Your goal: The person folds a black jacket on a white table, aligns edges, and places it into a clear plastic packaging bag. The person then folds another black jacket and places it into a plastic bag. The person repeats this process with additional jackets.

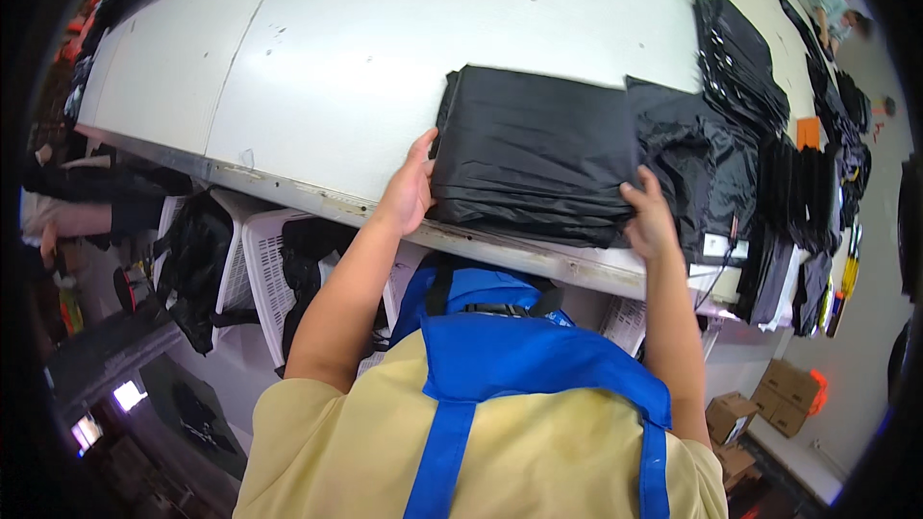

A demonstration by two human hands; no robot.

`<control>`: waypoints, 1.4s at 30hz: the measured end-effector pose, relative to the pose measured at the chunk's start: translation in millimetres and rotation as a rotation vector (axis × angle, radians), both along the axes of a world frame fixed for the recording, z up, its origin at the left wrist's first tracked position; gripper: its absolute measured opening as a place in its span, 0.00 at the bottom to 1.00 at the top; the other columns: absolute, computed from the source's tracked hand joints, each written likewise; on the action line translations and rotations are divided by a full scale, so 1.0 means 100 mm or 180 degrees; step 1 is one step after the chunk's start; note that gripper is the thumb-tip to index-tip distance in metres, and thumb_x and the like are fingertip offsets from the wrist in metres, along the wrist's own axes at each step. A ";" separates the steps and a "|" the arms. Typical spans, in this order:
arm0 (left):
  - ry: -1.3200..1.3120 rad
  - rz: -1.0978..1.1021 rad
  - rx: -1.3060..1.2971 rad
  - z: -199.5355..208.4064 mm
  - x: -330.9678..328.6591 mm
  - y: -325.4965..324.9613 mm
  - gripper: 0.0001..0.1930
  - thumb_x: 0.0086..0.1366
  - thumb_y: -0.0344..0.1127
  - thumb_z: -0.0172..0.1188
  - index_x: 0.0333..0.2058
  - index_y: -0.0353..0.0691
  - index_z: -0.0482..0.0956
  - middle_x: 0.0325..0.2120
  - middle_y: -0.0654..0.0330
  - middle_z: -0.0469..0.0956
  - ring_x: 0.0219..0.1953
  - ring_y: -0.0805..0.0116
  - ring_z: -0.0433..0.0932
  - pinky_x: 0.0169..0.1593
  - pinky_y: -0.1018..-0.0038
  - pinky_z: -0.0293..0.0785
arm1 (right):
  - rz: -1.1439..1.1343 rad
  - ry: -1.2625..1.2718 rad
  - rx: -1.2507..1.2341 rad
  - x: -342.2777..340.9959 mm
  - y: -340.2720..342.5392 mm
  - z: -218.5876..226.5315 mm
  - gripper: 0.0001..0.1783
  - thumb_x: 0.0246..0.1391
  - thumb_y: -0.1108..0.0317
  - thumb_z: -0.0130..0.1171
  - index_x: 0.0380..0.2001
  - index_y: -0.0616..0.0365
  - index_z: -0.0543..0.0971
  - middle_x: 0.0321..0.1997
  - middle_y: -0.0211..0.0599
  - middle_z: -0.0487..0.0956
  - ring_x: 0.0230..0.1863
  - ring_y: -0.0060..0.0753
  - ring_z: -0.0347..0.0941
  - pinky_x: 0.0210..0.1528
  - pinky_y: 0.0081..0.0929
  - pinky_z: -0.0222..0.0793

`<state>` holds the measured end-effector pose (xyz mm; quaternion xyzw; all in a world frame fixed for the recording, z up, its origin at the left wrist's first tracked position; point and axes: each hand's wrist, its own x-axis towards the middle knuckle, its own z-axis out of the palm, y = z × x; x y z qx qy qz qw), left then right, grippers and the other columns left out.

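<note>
A thick stack of folded black fabric (538, 135) lies at the front edge of the white table, with my hands at its two sides. My left hand (413, 187) presses its palm and fingers against the stack's left side. At the lower right corner, my right hand (654, 216) grips the edge with thumb and fingers. The layers look slightly uneven along the front. Loose black fabric (692, 135) with a shinier surface lies directly to the right, partly behind my right hand.
The white table (336, 48) stretches away ahead. More folded black bundles (740, 58) and upright dark stacks (793, 192) crowd its right side. Below the edge, white plastic baskets (264, 259) hold black fabric. Cardboard boxes (779, 399) stand lower right. Other people are at the far left and upper right.
</note>
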<state>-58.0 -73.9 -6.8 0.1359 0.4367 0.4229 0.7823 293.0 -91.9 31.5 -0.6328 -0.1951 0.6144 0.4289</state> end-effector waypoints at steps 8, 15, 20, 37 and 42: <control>0.3491 -0.1280 0.1676 0.02 0.04 0.02 0.40 0.60 0.37 0.60 0.67 0.53 0.48 0.56 0.39 0.62 0.55 0.44 0.66 0.56 0.61 0.65 | 0.0647 -0.1023 0.0010 -0.04 0.00 -0.20 0.38 0.54 0.70 0.57 0.64 0.58 0.52 0.59 0.51 0.64 0.54 0.38 0.66 0.57 0.36 0.61; 0.5141 -0.2162 0.3868 0.15 0.55 0.18 0.35 0.54 0.64 0.58 0.61 0.72 0.63 0.68 0.52 0.42 0.68 0.39 0.40 0.66 0.43 0.37 | 0.2292 -0.4887 0.1114 -0.74 -0.03 -0.16 0.39 0.52 0.48 0.57 0.66 0.43 0.58 0.72 0.55 0.44 0.70 0.68 0.39 0.64 0.64 0.44; 0.5260 -0.2532 0.3626 -0.06 0.56 0.19 0.37 0.53 0.65 0.59 0.62 0.72 0.61 0.68 0.51 0.39 0.69 0.40 0.34 0.66 0.43 0.30 | 0.1508 -0.3900 0.2029 0.03 0.12 -0.18 0.36 0.48 0.61 0.63 0.61 0.52 0.65 0.68 0.53 0.56 0.69 0.57 0.49 0.66 0.47 0.49; 0.3630 -0.4180 0.6117 0.16 1.83 0.94 0.28 0.57 0.61 0.55 0.56 0.63 0.71 0.63 0.61 0.59 0.68 0.60 0.50 0.65 0.37 0.33 | 0.0096 -0.2116 0.0194 2.02 0.49 0.57 0.37 0.34 0.71 0.63 0.54 0.61 0.69 0.49 0.41 0.75 0.48 0.37 0.72 0.53 0.29 0.66; 0.4643 -0.3323 0.5137 0.14 2.41 0.88 0.31 0.59 0.63 0.50 0.59 0.60 0.68 0.64 0.57 0.57 0.68 0.55 0.47 0.62 0.32 0.35 | 0.1489 -0.3669 0.1185 1.63 1.74 1.56 0.37 0.35 0.69 0.61 0.55 0.61 0.69 0.50 0.39 0.76 0.50 0.32 0.72 0.55 0.22 0.62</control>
